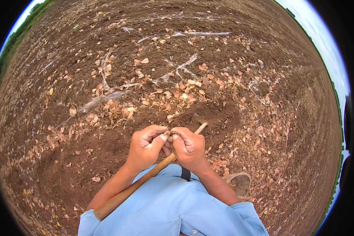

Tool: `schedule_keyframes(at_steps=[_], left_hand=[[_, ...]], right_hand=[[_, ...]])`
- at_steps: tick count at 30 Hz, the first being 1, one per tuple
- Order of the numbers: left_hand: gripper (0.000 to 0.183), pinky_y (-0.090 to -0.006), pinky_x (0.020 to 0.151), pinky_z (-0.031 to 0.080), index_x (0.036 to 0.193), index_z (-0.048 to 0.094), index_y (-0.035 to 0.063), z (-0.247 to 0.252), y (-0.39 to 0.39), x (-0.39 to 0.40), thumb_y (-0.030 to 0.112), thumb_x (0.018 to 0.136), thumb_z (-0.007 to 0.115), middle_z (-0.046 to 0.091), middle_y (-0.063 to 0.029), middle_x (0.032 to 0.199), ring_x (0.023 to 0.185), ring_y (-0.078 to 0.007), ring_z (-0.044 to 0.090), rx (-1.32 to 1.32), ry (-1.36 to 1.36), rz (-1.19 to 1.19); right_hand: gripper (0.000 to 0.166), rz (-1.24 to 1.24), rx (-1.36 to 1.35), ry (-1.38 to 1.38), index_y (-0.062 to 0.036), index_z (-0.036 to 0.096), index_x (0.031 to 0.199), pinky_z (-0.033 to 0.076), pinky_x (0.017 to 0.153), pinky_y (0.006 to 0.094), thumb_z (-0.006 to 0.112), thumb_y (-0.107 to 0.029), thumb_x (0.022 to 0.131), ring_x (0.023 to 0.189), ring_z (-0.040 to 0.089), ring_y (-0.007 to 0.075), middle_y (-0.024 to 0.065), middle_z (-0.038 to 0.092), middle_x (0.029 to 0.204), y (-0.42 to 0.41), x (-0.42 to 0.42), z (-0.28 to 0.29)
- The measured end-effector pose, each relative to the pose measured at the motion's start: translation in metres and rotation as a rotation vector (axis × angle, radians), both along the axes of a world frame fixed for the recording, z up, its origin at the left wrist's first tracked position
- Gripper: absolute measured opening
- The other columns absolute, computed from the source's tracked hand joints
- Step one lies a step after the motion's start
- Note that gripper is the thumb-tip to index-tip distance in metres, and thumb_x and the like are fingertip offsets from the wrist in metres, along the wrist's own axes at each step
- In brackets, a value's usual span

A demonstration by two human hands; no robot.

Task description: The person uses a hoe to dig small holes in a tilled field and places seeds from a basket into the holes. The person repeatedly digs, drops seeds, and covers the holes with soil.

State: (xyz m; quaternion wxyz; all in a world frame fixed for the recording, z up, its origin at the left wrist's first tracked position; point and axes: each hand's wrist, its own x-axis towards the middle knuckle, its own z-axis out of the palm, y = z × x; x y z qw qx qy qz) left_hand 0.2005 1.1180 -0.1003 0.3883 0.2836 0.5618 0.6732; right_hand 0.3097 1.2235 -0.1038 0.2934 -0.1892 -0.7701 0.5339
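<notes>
My left hand [149,144] and my right hand [190,147] meet in front of my waist, thumbs and fingertips pinched together. Between them is a small, soil-coloured lump [170,137], mostly covered by the fingers; its exact kind cannot be made out. A long wooden tool handle [129,188] leans across my light blue shirt, passing beneath both hands. Its thick end rests by my left upper arm, and the thin end reaches down to loosened dark soil [218,115]. No tool head is visible.
A woven basket or sack [240,183] stands partly behind my right forearm. Dry leaves [183,96] litter the brown field. Torn clear plastic film [103,100] lies half-buried ahead, with more strips [206,33] farther off. Green growth borders the field at the left.
</notes>
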Motion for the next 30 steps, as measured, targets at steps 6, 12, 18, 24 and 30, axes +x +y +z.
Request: schedule_keyframes(at_steps=[6,12,18,24,30], left_hand=[[0.019,-0.0283,0.056,0.054,0.106,0.053,-0.003,-0.017,0.003,-0.005,0.008,0.091,0.052,0.062,-0.0127,0.076,0.062,-0.0191,0.063,0.103,-0.333,-0.033],[0.018,-0.0309,0.059,0.055,0.109,0.051,0.0024,-0.025,0.01,-0.001,0.01,0.093,0.05,0.062,-0.0123,0.083,0.068,-0.02,0.063,0.268,-0.413,-0.035],[0.017,-0.0314,0.06,0.055,0.108,0.052,0.0046,-0.028,0.014,0.002,0.013,0.093,0.051,0.061,-0.0101,0.085,0.069,-0.0197,0.063,0.381,-0.513,-0.036],[0.016,-0.0302,0.059,0.053,0.106,0.054,0.0051,-0.023,0.013,0.004,0.009,0.09,0.055,0.06,-0.0082,0.089,0.07,-0.0182,0.061,0.316,-0.28,0.047],[0.014,-0.0257,0.06,0.05,0.102,0.056,0.0019,-0.02,0.01,0.007,-0.003,0.089,0.051,0.059,-0.0076,0.084,0.069,-0.014,0.06,0.235,0.423,0.092]], right_hand=[[0.012,0.011,-0.499,0.072,0.0014,0.057,0.097,0.039,0.048,0.0207,0.051,-0.005,0.09,0.057,0.048,0.0031,0.0003,0.055,0.065,-0.002,-0.002,-0.001],[0.013,-0.072,-0.429,0.189,0.0011,0.057,0.1,0.037,0.048,0.0181,0.048,-0.005,0.092,0.058,0.047,0.0013,0.0007,0.056,0.07,-0.004,-0.002,-0.006],[0.014,-0.013,-0.07,0.254,0.0017,0.056,0.101,0.041,0.051,0.0201,0.048,-0.001,0.091,0.058,0.05,0.0068,0.0053,0.059,0.08,0.0,0.003,-0.005],[0.019,0.124,0.098,0.287,0.0024,0.057,0.102,0.045,0.057,0.0223,0.056,-0.009,0.088,0.059,0.052,0.0105,0.0064,0.059,0.085,0.016,0.007,-0.008],[0.025,0.135,-0.745,0.118,0.0026,0.056,0.1,0.041,0.049,0.0205,0.056,-0.02,0.091,0.055,0.052,0.0067,0.0054,0.059,0.072,0.008,0.009,0.008]])
